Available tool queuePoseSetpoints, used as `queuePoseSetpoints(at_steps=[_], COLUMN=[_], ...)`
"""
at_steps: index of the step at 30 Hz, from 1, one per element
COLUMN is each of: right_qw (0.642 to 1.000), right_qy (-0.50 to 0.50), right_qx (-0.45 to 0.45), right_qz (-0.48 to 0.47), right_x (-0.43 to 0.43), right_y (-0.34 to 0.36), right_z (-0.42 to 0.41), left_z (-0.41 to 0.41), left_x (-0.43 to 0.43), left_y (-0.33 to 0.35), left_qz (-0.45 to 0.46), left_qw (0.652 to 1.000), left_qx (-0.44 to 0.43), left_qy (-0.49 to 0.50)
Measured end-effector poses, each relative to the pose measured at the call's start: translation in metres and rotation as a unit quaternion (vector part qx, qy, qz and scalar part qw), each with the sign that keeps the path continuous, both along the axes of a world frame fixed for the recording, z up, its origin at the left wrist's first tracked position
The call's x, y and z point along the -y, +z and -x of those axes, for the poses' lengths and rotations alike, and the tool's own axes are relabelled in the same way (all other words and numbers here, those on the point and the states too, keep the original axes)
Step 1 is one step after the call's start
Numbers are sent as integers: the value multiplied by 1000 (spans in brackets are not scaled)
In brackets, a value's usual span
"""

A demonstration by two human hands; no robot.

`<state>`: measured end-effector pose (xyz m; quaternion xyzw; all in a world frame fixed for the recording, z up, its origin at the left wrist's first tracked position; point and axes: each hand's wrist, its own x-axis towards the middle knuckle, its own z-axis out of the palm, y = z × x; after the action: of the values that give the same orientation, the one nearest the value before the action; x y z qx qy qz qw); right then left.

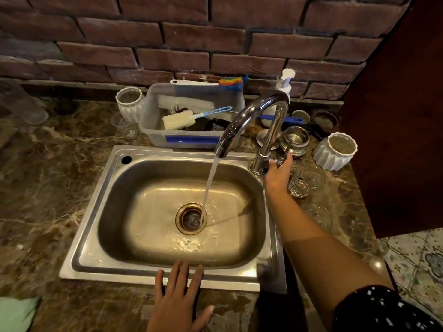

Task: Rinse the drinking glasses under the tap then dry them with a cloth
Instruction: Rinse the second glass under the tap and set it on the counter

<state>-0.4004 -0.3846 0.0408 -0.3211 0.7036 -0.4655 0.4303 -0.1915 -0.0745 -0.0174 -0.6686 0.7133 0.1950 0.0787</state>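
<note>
Water streams from the chrome tap (254,116) into the steel sink (124,192) and lands beside the drain (190,218). My right hand (279,174) grips the tap's handle at the base of the tap. With fingers spread flat, my left hand (178,300) rests on the sink's front rim and holds nothing. A cut drinking glass (303,183) stands on the counter just right of my right hand, and a second clear glass (317,213) stands nearer to me. Another clear glass (127,128) stands left of the plastic tub. A pale green cloth (16,312) lies at the bottom left corner.
A clear plastic tub (191,137) with brushes and sponges sits behind the sink. White ribbed pots (335,150) (129,101), steel bowls (296,140) and a soap pump bottle (285,87) crowd the marble counter (48,178). A dark wooden cabinet (395,116) bounds the right side.
</note>
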Motion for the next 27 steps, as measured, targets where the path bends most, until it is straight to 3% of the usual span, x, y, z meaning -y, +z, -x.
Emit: queuePoseSetpoints(at_steps=[7, 27], right_qw=[999, 999], right_qy=[30, 35], right_qx=[-35, -37], right_qz=[22, -8], right_x=[-3, 2], right_y=[-8, -3], right_z=[7, 8], left_z=[1, 5], left_x=[0, -3], left_y=[-3, 9], left_qz=[36, 28], left_qw=[999, 1000], left_qx=[1, 9], left_qy=[-1, -5])
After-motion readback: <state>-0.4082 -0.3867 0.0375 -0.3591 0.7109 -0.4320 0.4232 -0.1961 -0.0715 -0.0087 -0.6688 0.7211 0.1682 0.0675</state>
